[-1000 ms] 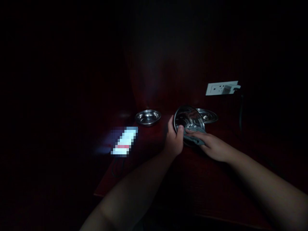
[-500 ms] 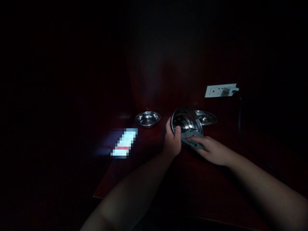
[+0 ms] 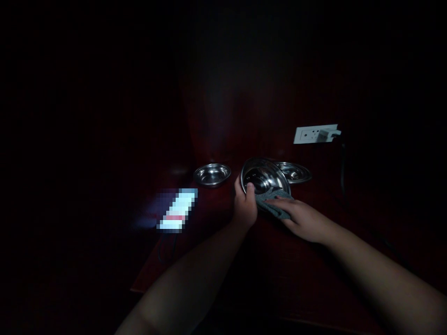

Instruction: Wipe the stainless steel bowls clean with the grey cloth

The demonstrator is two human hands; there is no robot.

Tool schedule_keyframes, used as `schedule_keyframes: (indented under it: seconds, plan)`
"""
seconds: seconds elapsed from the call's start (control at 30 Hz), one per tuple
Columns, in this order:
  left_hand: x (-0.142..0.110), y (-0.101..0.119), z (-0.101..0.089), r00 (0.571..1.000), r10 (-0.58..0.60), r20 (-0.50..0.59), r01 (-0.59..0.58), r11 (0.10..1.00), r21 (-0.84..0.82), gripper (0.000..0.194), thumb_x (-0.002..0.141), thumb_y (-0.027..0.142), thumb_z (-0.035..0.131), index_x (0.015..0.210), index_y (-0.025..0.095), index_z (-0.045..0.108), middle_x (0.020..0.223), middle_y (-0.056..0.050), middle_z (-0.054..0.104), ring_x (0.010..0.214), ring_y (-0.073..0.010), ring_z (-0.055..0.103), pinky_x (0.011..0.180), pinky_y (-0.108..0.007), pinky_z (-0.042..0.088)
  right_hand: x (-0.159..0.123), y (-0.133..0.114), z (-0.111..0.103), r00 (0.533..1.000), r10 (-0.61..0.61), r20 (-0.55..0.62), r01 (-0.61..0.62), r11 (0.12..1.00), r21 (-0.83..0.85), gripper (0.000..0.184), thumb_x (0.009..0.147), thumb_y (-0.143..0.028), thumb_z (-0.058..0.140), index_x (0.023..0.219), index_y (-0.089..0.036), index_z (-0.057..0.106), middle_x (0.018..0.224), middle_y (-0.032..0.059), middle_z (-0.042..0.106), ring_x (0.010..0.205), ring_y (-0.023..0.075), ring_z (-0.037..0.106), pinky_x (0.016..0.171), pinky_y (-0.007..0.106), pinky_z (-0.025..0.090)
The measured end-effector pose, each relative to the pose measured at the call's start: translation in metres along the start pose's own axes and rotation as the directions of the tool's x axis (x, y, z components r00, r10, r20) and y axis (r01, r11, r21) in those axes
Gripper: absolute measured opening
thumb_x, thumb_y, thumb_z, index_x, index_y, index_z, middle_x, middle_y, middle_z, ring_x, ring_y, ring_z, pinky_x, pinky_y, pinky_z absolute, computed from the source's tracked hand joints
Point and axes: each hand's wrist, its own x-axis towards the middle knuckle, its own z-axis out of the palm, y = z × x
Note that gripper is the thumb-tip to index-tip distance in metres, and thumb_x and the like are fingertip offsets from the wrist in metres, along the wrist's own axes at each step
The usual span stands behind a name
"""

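A shiny metal bowl (image 3: 274, 174) is tilted with its opening partly towards me. My left hand (image 3: 245, 207) grips its left rim, thumb on the inner side and fingers round the outside. A grey-green cloth (image 3: 274, 201) lies over the bowl's near right rim. My right hand (image 3: 303, 218) holds the cloth against the bowl, its fingers pressed over the fabric. The cloth covers part of the rim, and the bowl's underside is hidden.
A shallow metal dish (image 3: 212, 175) sits on the dark red table (image 3: 150, 274), left of the bowl. Behind the bowl lies a metal lid (image 3: 295, 172). A blurred-out glowing phone (image 3: 179, 210) with a cable is at left. A wall socket (image 3: 316, 134) holds a plug with a cord.
The bowl, both hands and the cloth have shifted slightly left, and the bowl's opening has turned more upward. The cloth has slid a little along the near rim. The whole view drifts slightly.
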Motion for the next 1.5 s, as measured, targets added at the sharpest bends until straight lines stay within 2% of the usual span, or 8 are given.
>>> schedule_keyframes:
  seconds: [0.2, 0.37, 0.53, 0.67, 0.83, 1.07, 1.33, 1.5]
  plan:
    - [0.0028, -0.0027, 0.0003, 0.998, -0.056, -0.009, 0.056, 0.998, -0.033, 0.054, 0.086, 0.049, 0.035, 0.134, 0.022, 0.033, 0.127, -0.009, 0.053, 0.116, -0.0207, 0.051, 0.1, -0.037, 0.037, -0.0004, -0.0006, -0.0003, 0.997, -0.081, -0.015, 0.082, 0.996, 0.035, 0.057, 0.078, -0.009, 0.044, 0.132, -0.025, 0.044, 0.128, 0.0038, 0.055, 0.119, 0.023, 0.049, 0.106, 0.052, 0.031]
    - [0.0034, -0.0011, 0.0, 0.99, -0.138, -0.018, 0.138, 0.99, -0.034, 0.054, 0.086, 0.049, 0.035, 0.134, 0.024, 0.032, 0.124, -0.007, 0.056, 0.116, -0.021, 0.052, 0.098, -0.037, 0.04, -0.0001, -0.0014, -0.0012, 0.995, -0.093, -0.019, 0.094, 0.995, 0.022, 0.054, 0.08, -0.014, 0.046, 0.133, -0.026, 0.042, 0.13, 0.005, 0.053, 0.12, 0.024, 0.048, 0.106, 0.054, 0.029]
    - [0.004, -0.0006, 0.0007, 0.992, -0.117, -0.037, 0.115, 0.992, -0.042, 0.053, 0.087, 0.047, 0.036, 0.134, 0.023, 0.032, 0.128, -0.008, 0.053, 0.118, -0.0201, 0.05, 0.099, -0.035, 0.038, -0.0009, -0.0017, -0.0033, 0.995, -0.094, 0.011, 0.094, 0.996, -0.003, 0.058, 0.08, -0.036, 0.057, 0.134, -0.022, 0.041, 0.13, 0.0095, 0.052, 0.121, 0.0272, 0.047, 0.106, 0.055, 0.026]
    - [0.0042, -0.0015, 0.0011, 0.996, -0.088, -0.033, 0.087, 0.996, -0.037, 0.051, 0.087, 0.046, 0.035, 0.133, 0.023, 0.032, 0.131, -0.008, 0.05, 0.119, -0.0188, 0.048, 0.101, -0.033, 0.036, -0.0029, 0.0016, -0.0037, 0.993, -0.122, 0.005, 0.121, 0.991, 0.049, 0.053, 0.084, -0.036, 0.051, 0.134, -0.022, 0.04, 0.133, 0.0089, 0.05, 0.123, 0.026, 0.044, 0.107, 0.053, 0.025]
    - [0.0019, -0.0001, 0.0005, 1.0, -0.022, -0.018, 0.021, 0.999, -0.031, 0.051, 0.088, 0.045, 0.034, 0.133, 0.022, 0.032, 0.13, -0.008, 0.05, 0.118, -0.0181, 0.048, 0.101, -0.033, 0.035, -0.0028, 0.0018, -0.0004, 0.996, -0.074, -0.04, 0.078, 0.993, 0.088, 0.039, 0.092, -0.027, 0.035, 0.128, -0.023, 0.048, 0.127, 0.0058, 0.055, 0.12, 0.0208, 0.048, 0.109, 0.049, 0.026]
    - [-0.0025, 0.0065, -0.0008, 0.999, 0.035, 0.031, -0.035, 0.999, -0.013, 0.05, 0.089, 0.043, 0.034, 0.133, 0.02, 0.032, 0.129, -0.009, 0.051, 0.118, -0.0184, 0.048, 0.102, -0.033, 0.033, 0.0012, -0.0042, 0.0022, 0.999, 0.02, -0.032, -0.019, 1.0, 0.022, 0.036, 0.086, -0.03, 0.047, 0.119, -0.02, 0.057, 0.115, 0.0082, 0.063, 0.109, 0.0229, 0.057, 0.096, 0.041, 0.045]
    - [-0.0026, 0.0051, 0.0, 0.999, 0.037, 0.019, -0.037, 0.999, -0.01, 0.048, 0.088, 0.041, 0.035, 0.131, 0.019, 0.035, 0.128, -0.009, 0.052, 0.116, -0.0196, 0.049, 0.1, -0.033, 0.035, 0.0012, -0.0027, 0.003, 1.0, 0.011, -0.026, -0.012, 1.0, -0.011, 0.037, 0.083, -0.028, 0.051, 0.118, -0.018, 0.058, 0.115, 0.0087, 0.063, 0.109, 0.0226, 0.057, 0.096, 0.04, 0.044]
    - [-0.0026, 0.0046, 0.0002, 0.999, 0.036, 0.013, -0.036, 0.999, 0.003, 0.047, 0.088, 0.042, 0.035, 0.13, 0.021, 0.038, 0.128, -0.009, 0.052, 0.116, -0.0202, 0.049, 0.1, -0.034, 0.035, 0.0016, -0.0023, 0.0029, 1.0, 0.001, -0.003, -0.001, 1.0, -0.025, 0.046, 0.075, -0.014, 0.051, 0.121, -0.017, 0.056, 0.113, 0.0087, 0.064, 0.107, 0.022, 0.058, 0.094, 0.038, 0.046]
